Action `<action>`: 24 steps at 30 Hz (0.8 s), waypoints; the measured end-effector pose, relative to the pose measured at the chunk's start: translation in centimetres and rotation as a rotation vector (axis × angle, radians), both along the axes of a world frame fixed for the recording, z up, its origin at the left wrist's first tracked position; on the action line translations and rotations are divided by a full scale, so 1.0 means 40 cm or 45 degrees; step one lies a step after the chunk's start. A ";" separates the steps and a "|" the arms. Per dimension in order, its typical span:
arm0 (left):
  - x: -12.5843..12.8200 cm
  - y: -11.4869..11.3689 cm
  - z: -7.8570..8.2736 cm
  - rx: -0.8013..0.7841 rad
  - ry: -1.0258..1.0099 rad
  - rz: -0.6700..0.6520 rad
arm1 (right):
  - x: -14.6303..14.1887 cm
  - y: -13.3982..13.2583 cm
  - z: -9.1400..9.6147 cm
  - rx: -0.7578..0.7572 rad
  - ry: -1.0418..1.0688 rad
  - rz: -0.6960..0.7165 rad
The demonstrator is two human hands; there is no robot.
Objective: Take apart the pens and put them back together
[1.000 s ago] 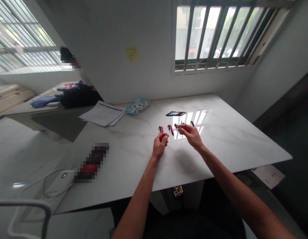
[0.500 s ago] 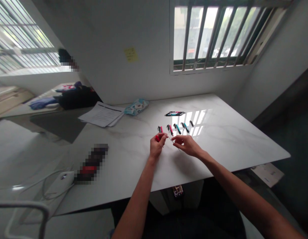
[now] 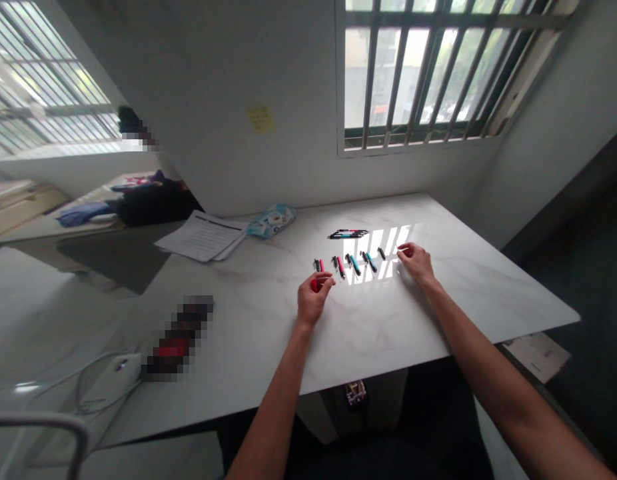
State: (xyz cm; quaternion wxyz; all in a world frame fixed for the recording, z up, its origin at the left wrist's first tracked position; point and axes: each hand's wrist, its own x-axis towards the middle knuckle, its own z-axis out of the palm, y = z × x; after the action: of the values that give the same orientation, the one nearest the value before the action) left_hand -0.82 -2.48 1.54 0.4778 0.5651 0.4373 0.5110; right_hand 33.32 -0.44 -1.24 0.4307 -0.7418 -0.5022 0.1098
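Observation:
My left hand (image 3: 312,297) is closed around a red pen barrel (image 3: 314,285), mostly hidden by the fingers. Just beyond it lies a row of pen parts on the table: red barrels (image 3: 341,267) and teal barrels (image 3: 356,265) (image 3: 371,261), with dark pieces beside them. A short black pen piece (image 3: 382,253) lies alone at the row's right end. To the right of that piece, my right hand (image 3: 416,262) hovers low over the table with fingertips together. Whatever it pinches, if anything, is too small to make out.
Behind the row rests a bundle of several pens (image 3: 348,234). A blue-and-white packet (image 3: 272,221) and printed sheets (image 3: 203,235) lie at the back left. A white power strip (image 3: 119,370) with cables is at the left front. The table's front edge (image 3: 378,371) runs beneath my forearms.
My right hand has moved away from the left, right and farther back, past the row's end. The thin rod between the hands is no longer visible there. My left hand keeps the red barrel.

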 end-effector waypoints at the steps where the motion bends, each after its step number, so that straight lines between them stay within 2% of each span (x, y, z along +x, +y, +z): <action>1: -0.001 0.001 0.001 0.017 0.037 0.003 | -0.003 -0.001 -0.011 -0.016 -0.016 0.021; 5: 0.003 0.007 0.018 0.061 0.190 -0.002 | -0.019 -0.001 -0.033 -0.024 -0.050 0.098; 11: 0.049 0.052 0.084 0.089 0.410 -0.053 | -0.014 0.013 -0.051 -0.022 -0.124 0.060; 16: 0.156 0.122 0.131 0.209 0.690 -0.090 | -0.033 0.024 -0.052 0.004 -0.211 0.098; 18: 0.209 0.150 0.142 0.252 0.898 -0.118 | -0.046 0.030 -0.046 -0.027 -0.263 0.069; 24: 0.332 0.220 0.143 0.246 1.287 -0.176 | -0.078 0.043 -0.036 -0.113 -0.391 0.000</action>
State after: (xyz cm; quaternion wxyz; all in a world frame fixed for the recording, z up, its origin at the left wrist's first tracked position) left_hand 12.47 6.32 7.26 0.1854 0.8105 0.5259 0.1795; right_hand 30.20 1.28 -2.66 0.3157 -0.7680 -0.5569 0.0172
